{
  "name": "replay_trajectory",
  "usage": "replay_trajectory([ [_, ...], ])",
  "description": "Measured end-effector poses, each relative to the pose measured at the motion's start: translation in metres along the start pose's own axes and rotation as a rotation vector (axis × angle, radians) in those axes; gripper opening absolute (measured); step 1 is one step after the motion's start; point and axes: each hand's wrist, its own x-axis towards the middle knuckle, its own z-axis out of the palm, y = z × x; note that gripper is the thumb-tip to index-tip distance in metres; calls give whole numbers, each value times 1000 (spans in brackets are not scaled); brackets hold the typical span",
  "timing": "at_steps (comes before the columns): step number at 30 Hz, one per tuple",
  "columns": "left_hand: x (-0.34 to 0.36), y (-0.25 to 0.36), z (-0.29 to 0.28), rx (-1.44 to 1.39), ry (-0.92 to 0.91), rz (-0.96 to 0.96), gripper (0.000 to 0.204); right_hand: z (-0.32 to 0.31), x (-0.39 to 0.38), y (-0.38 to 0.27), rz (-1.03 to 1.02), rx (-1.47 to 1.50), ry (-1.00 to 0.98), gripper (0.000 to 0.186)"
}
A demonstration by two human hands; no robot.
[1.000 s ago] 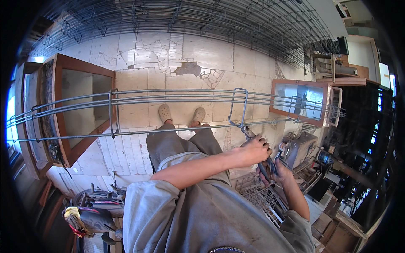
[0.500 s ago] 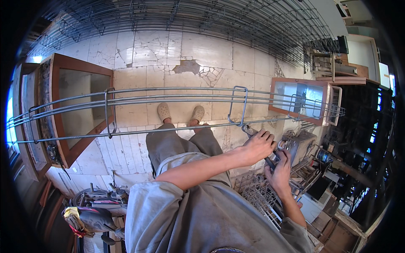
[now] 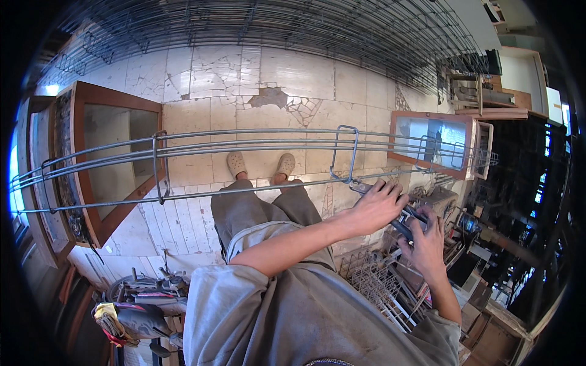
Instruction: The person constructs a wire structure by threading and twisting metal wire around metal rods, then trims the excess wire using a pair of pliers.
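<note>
My left hand is closed over the head end of hand pliers with dark handles. Their metal jaws are at the lower corner of a bent steel stirrup, by the lowest long bar. At the other end, my right hand is curled about the pliers' handles, which look spread apart. Several long steel bars run across in front of me, with another stirrup around them on the left. Whether the jaws grip anything is too small to tell.
The bars pass over a glass-fronted wooden cabinet on the left and a smaller one on the right. Steel cages lie along the far side. A motorbike stands at lower left; wire racks and clutter at lower right.
My right hand has moved right and slightly down, and the pliers' handles now show wider apart. My left hand has shifted only slightly, staying by the stirrup.
</note>
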Motion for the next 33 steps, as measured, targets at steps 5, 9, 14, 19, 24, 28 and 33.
replay_trajectory([
  [5, 1, 4, 6, 94, 16, 20, 33, 18, -3, 15, -45, 12, 0, 40],
  [9, 3, 5, 8, 143, 16, 38, 32, 39, -8, 26, -44, 87, 35, 43],
  [14, 4, 5, 11, 130, -31, -9, 28, 48, -1, 24, 84, 154, 60, 45],
  [19, 6, 1, 9, 122, -154, 2, 25, 53, 8, 27, 144, 152, -61, 48],
  [24, 13, 5, 9, 168, -213, -25, 26, 57, 8, 33, 131, 211, -49, 42],
  [28, 17, 11, 17, 234, -238, -55, 25, 69, 5, 37, 160, 378, 66, 39],
  [33, 13, 2, 24, 244, -396, -19, 23, 86, 1, 26, 237, 286, 30, 40],
])
